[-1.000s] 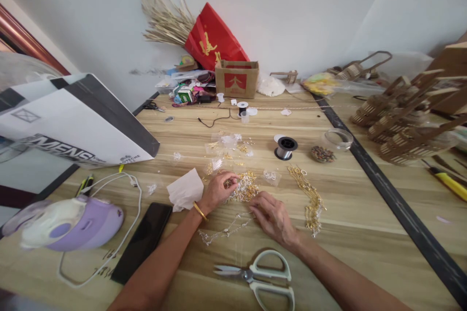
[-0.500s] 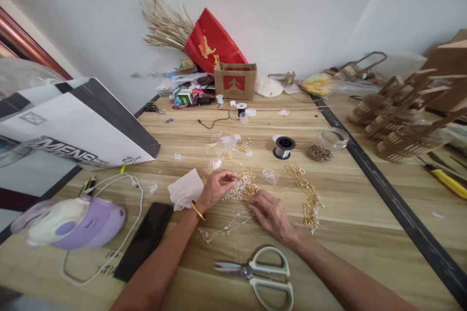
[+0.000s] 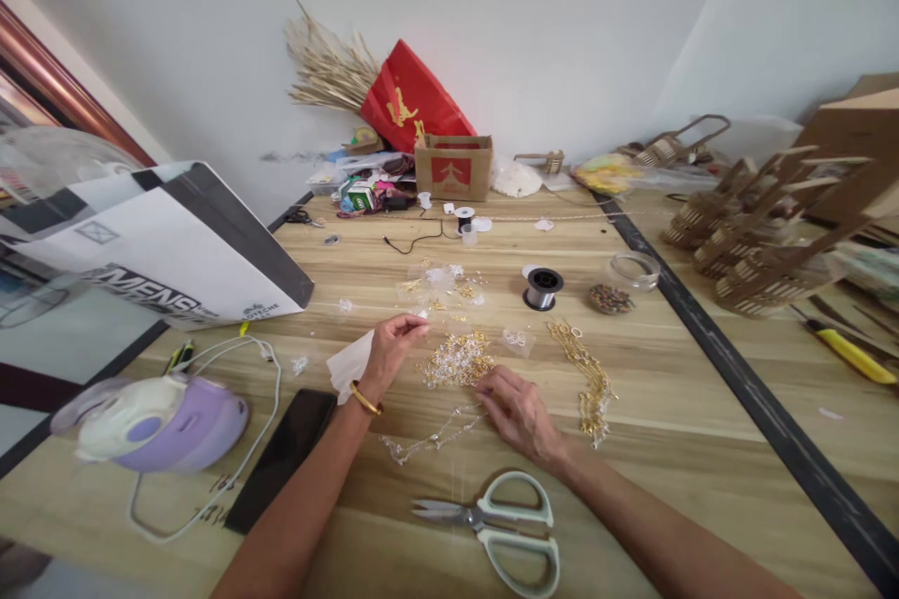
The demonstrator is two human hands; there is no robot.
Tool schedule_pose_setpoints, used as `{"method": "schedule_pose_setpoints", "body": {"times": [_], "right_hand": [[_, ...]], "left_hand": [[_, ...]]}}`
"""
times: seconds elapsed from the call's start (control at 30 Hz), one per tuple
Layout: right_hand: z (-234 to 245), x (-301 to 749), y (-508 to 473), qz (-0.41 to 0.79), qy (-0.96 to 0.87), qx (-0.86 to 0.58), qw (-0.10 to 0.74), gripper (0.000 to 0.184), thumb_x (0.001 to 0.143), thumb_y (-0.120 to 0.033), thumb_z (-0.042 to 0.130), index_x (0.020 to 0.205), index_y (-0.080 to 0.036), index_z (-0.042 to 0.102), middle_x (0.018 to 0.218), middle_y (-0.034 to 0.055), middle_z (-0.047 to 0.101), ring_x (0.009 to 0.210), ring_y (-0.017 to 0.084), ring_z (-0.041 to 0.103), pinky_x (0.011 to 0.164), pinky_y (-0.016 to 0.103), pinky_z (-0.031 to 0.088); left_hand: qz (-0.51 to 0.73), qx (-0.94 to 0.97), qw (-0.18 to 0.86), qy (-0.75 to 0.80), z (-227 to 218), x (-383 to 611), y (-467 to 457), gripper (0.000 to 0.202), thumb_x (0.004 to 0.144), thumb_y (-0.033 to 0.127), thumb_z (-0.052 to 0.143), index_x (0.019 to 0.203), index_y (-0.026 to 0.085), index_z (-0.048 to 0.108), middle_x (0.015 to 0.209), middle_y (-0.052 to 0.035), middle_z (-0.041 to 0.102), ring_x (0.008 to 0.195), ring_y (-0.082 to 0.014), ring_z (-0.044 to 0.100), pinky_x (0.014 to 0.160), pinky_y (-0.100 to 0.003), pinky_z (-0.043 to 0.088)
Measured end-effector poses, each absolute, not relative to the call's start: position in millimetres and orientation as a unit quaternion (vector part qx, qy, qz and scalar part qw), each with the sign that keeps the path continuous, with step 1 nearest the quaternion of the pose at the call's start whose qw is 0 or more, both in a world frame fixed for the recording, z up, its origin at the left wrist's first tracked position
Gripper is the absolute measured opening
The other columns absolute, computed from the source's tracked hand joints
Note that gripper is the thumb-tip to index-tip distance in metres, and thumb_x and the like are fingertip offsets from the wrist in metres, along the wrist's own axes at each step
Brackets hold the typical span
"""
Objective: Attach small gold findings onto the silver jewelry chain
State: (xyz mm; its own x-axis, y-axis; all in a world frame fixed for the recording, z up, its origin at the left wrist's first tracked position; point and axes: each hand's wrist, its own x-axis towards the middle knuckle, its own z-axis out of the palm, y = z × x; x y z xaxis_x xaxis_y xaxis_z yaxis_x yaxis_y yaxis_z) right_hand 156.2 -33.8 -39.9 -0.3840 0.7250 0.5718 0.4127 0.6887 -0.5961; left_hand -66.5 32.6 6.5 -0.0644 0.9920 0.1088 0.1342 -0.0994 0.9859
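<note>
Since the earlier frame, the left hand (image 3: 391,348) has shifted off the pile of gold and silver pieces (image 3: 458,361) to its far left, thumb and fingertips drawn together near the clear packets (image 3: 441,279); whether they pinch anything, I cannot tell. That pile now lies uncovered, just right of and nearer than those fingertips, with the right hand (image 3: 518,410) curled at its near right edge. From the right fingertips the silver chain (image 3: 435,440) trails left, though its grip is unclear.

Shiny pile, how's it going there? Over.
Left hand beside shiny pile, grip unclear. Right hand at silvery chain. Scissors lie apart, nearer the wearer.
</note>
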Motion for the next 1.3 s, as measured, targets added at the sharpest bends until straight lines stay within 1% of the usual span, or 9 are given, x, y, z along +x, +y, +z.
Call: {"method": "schedule_pose_setpoints", "body": {"times": [0.4, 0.53, 0.63, 0.73, 0.8, 0.9, 0.97, 1.1, 1.3], "right_hand": [[-40.2, 156.7, -34.3, 0.183, -0.815, -0.347, 0.427, 0.01, 0.093, -0.019, 0.047, 0.092, -0.02, 0.057, 0.081, 0.0046, 0.061, 0.071, 0.015, 0.058, 0.062, 0.027, 0.048], [-41.6, 156.3, -34.5, 0.182, -0.813, -0.352, 0.426, 0.01, 0.093, -0.02, 0.047, 0.091, -0.02, 0.057, 0.081, 0.0043, 0.061, 0.071, 0.015, 0.058, 0.062, 0.027, 0.047], [-41.6, 156.1, -34.9, 0.183, -0.813, -0.354, 0.424, 0.01, 0.093, -0.02, 0.048, 0.091, -0.02, 0.057, 0.08, 0.0039, 0.06, 0.07, 0.015, 0.058, 0.061, 0.027, 0.047], [-41.0, 156.0, -35.4, 0.184, -0.813, -0.354, 0.425, 0.01, 0.093, -0.02, 0.048, 0.091, -0.02, 0.057, 0.08, 0.0041, 0.06, 0.07, 0.016, 0.058, 0.062, 0.027, 0.048], [-40.9, 156.0, -35.5, 0.185, -0.812, -0.354, 0.425, 0.01, 0.093, -0.02, 0.048, 0.091, -0.02, 0.057, 0.08, 0.0044, 0.061, 0.07, 0.016, 0.058, 0.062, 0.027, 0.048], [-41.5, 156.0, -35.3, 0.184, -0.813, -0.354, 0.424, 0.01, 0.093, -0.02, 0.048, 0.091, -0.02, 0.058, 0.081, 0.0046, 0.061, 0.071, 0.016, 0.059, 0.063, 0.027, 0.048], [-41.9, 156.0, -35.0, 0.184, -0.813, -0.354, 0.425, 0.01, 0.093, -0.02, 0.048, 0.091, -0.02, 0.058, 0.08, 0.0046, 0.061, 0.071, 0.015, 0.058, 0.063, 0.027, 0.048], [-41.2, 155.5, -34.6, 0.182, -0.812, -0.353, 0.427, 0.01, 0.093, -0.019, 0.048, 0.09, -0.02, 0.057, 0.079, 0.0043, 0.061, 0.069, 0.015, 0.058, 0.062, 0.027, 0.048], [-36.3, 155.1, -35.2, 0.183, -0.81, -0.349, 0.434, 0.011, 0.093, -0.019, 0.048, 0.091, -0.021, 0.058, 0.078, 0.0041, 0.061, 0.069, 0.015, 0.058, 0.06, 0.026, 0.048]], "left_hand": [[0.516, 0.517, 0.396, 0.556, 11.3, -96.7, 49.9, 0.024, 0.063, 0.03, 0.072, 0.08, 0.013, 0.074, 0.072, -0.0049, 0.071, 0.067, -0.0153, 0.062, 0.066, -0.026, 0.048], [0.475, 0.581, 0.291, 0.593, 12.1, -114.9, 56.0, 0.03, 0.069, 0.029, 0.064, 0.093, 0.013, 0.072, 0.075, -0.0046, 0.07, 0.068, -0.0168, 0.061, 0.065, -0.027, 0.047], [0.383, 0.639, 0.134, 0.654, 19.5, -126.3, 57.3, 0.046, 0.071, 0.018, 0.057, 0.116, 0.017, 0.064, 0.069, -0.0019, 0.066, 0.068, -0.0191, 0.06, 0.07, -0.03, 0.046], [0.334, 0.659, 0.038, 0.672, 27.8, -133.1, 57.0, 0.053, 0.069, 0.009, 0.053, 0.12, 0.018, 0.062, 0.072, -0.0039, 0.066, 0.075, -0.0218, 0.061, 0.076, -0.032, 0.044], [0.357, 0.651, 0.077, 0.665, 31.8, -135.4, 57.0, 0.052, 0.068, 0.01, 0.055, 0.119, 0.017, 0.062, 0.071, -0.0029, 0.065, 0.073, -0.0205, 0.06, 0.074, -0.031, 0.044], [0.465, 0.583, 0.248, 0.618, 35.0, -136.9, 57.0, 0.051, 0.066, 0.018, 0.065, 0.116, 0.013, 0.061, 0.07, -0.0002, 0.064, 0.067, -0.0158, 0.059, 0.068, -0.027, 0.045], [0.54, 0.504, 0.342, 0.58, 35.7, -136.8, 56.2, 0.049, 0.062, 0.024, 0.073, 0.108, 0.011, 0.064, 0.07, -0.0001, 0.064, 0.064, -0.0131, 0.058, 0.067, -0.026, 0.046], [0.623, 0.376, 0.42, 0.542, 36.4, -130.9, 49.4, 0.034, 0.052, 0.027, 0.082, 0.078, 0.009, 0.07, 0.064, -0.0009, 0.065, 0.061, -0.0106, 0.057, 0.067, -0.026, 0.046], [0.617, 0.324, 0.541, 0.47, 31.7, -87.4, 18.1, 0.028, 0.048, 0.024, 0.086, 0.067, 0.011, 0.07, 0.058, -0.0006, 0.066, 0.057, -0.0102, 0.058, 0.065, -0.026, 0.047]]}}
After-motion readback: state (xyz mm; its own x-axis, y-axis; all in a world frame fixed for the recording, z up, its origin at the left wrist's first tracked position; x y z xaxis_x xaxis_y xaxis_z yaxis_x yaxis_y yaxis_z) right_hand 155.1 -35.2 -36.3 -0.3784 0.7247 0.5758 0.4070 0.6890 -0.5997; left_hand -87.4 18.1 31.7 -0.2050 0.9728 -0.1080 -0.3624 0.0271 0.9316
